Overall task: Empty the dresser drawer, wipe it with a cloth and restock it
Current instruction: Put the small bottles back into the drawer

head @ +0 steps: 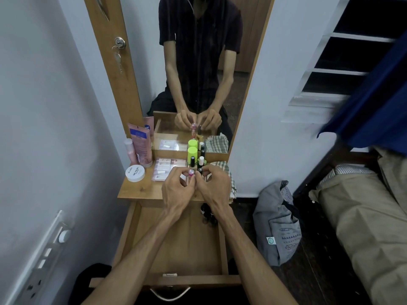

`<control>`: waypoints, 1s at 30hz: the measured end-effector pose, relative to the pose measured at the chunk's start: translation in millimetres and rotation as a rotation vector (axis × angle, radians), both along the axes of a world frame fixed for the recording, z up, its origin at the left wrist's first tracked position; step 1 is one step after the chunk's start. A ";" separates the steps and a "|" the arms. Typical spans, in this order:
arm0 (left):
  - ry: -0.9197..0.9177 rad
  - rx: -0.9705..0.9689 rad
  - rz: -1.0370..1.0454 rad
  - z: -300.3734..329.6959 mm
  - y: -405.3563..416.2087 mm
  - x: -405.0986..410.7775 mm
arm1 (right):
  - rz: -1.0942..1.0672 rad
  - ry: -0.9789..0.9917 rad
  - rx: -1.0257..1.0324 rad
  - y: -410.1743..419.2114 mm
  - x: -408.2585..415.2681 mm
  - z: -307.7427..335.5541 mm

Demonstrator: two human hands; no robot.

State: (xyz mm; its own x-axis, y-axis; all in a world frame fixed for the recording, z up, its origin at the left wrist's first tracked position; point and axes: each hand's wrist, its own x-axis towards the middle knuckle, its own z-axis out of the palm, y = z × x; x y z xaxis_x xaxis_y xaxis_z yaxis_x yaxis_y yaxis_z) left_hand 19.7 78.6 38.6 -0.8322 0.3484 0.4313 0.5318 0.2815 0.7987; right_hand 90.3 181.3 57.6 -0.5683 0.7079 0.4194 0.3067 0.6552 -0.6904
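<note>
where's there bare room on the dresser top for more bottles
Free: the front-left corner of the top, in front of the white jar. Crowded: the middle and back, with sachets, bottles, tubes; the cloth covers the right edge.

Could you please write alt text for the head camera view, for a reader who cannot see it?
Both hands, the left hand and right hand, each pinch a small bottle on a wooden dresser top crowded with cosmetics before a mirror. Below, the open drawer is nearly empty, and a checked cloth lies at the right.
</note>
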 end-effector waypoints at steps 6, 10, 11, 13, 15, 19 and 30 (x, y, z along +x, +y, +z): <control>0.059 0.049 -0.053 -7.5 -21.2 20.0 | 0.125 0.024 0.016 -9.9 30.5 -1.3; 0.073 0.051 -0.109 -16.8 -35.3 35.6 | 0.224 -0.029 -0.001 -12.3 55.1 -8.5; 0.070 0.052 -0.130 -20.8 -38.8 39.3 | 0.240 -0.046 -0.015 -13.0 61.4 -11.6; 0.055 0.042 -0.173 -30.2 -44.7 46.9 | 0.261 -0.085 -0.045 -15.3 72.9 -19.2; 0.029 0.021 -0.209 -39.9 -48.7 56.1 | 0.274 -0.114 -0.068 -17.4 83.0 -28.0; -0.011 -0.051 -0.245 -57.1 -53.5 73.7 | 0.257 -0.164 -0.062 -20.0 101.9 -42.7; -0.109 -0.268 -0.249 -91.3 -45.5 81.7 | 0.156 -0.345 0.005 -14.0 127.0 -73.0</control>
State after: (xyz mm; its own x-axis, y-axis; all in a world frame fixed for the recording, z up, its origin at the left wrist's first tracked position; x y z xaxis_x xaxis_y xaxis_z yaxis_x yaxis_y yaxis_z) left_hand 101.5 33.1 -52.7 -0.7436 0.6344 0.2112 0.5266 0.3610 0.7697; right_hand 217.2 167.2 -15.4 -0.7774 0.6005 0.1874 0.4174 0.7153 -0.5605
